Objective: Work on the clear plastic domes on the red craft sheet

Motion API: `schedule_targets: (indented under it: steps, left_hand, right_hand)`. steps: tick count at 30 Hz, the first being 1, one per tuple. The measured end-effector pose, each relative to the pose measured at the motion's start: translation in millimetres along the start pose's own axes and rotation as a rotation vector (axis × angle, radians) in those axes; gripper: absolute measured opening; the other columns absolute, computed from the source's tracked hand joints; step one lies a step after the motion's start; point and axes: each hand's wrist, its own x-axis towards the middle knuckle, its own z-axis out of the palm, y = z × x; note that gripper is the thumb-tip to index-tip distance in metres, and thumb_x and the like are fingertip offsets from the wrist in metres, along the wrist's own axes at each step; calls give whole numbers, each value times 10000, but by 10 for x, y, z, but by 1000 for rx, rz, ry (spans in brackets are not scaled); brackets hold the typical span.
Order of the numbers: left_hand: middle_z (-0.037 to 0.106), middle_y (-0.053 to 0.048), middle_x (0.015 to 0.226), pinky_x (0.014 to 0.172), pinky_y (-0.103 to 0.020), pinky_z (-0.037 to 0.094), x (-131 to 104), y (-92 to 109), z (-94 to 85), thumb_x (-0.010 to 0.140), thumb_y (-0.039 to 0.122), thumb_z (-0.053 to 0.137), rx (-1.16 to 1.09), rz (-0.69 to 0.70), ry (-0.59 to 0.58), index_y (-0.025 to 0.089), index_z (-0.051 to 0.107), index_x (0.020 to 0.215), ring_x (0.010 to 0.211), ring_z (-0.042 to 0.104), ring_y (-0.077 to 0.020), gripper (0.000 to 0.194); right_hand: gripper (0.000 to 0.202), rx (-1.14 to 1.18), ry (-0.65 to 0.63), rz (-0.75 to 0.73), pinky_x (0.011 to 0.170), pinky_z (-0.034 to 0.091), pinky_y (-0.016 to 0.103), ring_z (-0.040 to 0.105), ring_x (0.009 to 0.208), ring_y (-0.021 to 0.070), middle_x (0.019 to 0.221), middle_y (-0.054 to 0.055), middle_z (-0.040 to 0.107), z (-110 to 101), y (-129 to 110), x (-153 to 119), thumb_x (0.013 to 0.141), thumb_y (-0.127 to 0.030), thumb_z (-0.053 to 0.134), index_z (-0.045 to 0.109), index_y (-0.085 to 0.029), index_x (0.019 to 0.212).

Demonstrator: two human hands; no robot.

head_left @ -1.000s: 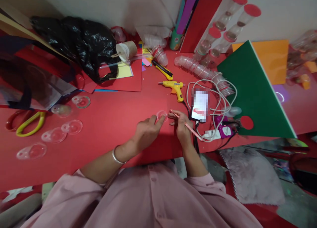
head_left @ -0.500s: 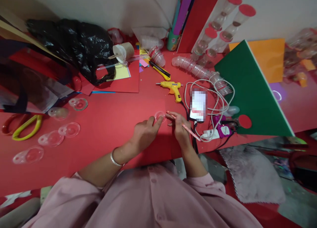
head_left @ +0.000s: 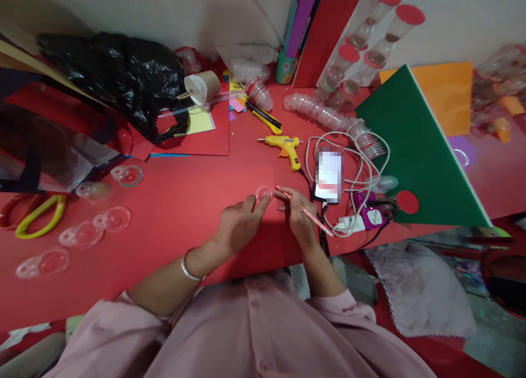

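Observation:
A pink patterned pencil [head_left: 309, 212] is gripped in my right hand [head_left: 302, 216], its tip toward a small clear plastic cup [head_left: 265, 194]. My left hand [head_left: 241, 220] holds that cup at the red tabletop [head_left: 172, 202], with the index finger stretched onto it and the other fingers curled. Whether the pencil tip touches the cup is too small to tell. Just beyond my hands lies a yellow glue gun [head_left: 284, 145], with a yellow and black box cutter [head_left: 263, 118] behind it.
Several clear plastic pieces [head_left: 113, 219] lie at the left, near yellow-handled scissors [head_left: 41, 216]. A phone [head_left: 329, 175], white cables and a purple power adapter [head_left: 372, 211] sit right of my hands. Stacked clear cups [head_left: 324, 113] and a green board [head_left: 419, 159] stand farther right.
The view has shifted slightly, so the things at the left appear a little farther left and lower. Both hands keep nearly the same hold on the cup and pencil.

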Motion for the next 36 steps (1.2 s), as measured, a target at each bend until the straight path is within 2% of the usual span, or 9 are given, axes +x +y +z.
schedule_targets:
  steps: [7,13,20,25,36]
  left_hand:
    - [731,-126,1125,607,-278,485,11,-14,23,1088,210,478,-53,-23,-16,335,531,1609,800,730,-198,539]
    - [719,-130,1118,657,-296,515,-5,-39,103,1103,229,460,-56,-23,28,353,516,1619,896,724,-236,533]
    - [712,-145,1114,655,-289,511,-9,-62,114,1123,246,405,-23,21,67,308,507,1632,908,718,-236,523]
    - [705,-154,1149,654,-298,506,-14,-82,104,1135,286,375,-17,37,70,308,471,1655,922,716,-244,530]
    - [701,-155,1115,692,-310,506,-20,-87,51,1130,289,387,-60,43,54,278,472,1661,902,711,-248,538]
  right_hand:
    - [459,18,-14,15,729,696,341,817,1083,256,1176,77,844,11,-73,2,1099,-624,507,785,-287,1240]
    - [448,117,113,68,723,698,318,819,1078,250,1254,115,814,56,-97,53,1037,-602,652,722,-261,1318]
    - [450,127,136,88,615,642,262,791,824,193,984,80,837,52,-33,108,1000,-650,668,771,-224,1102]
    - [453,120,158,116,602,623,241,765,815,176,989,68,838,60,-53,110,968,-674,688,748,-231,1042]
    - [431,207,103,114,605,614,225,766,818,150,1071,65,846,62,-75,157,967,-666,703,695,-242,1044]
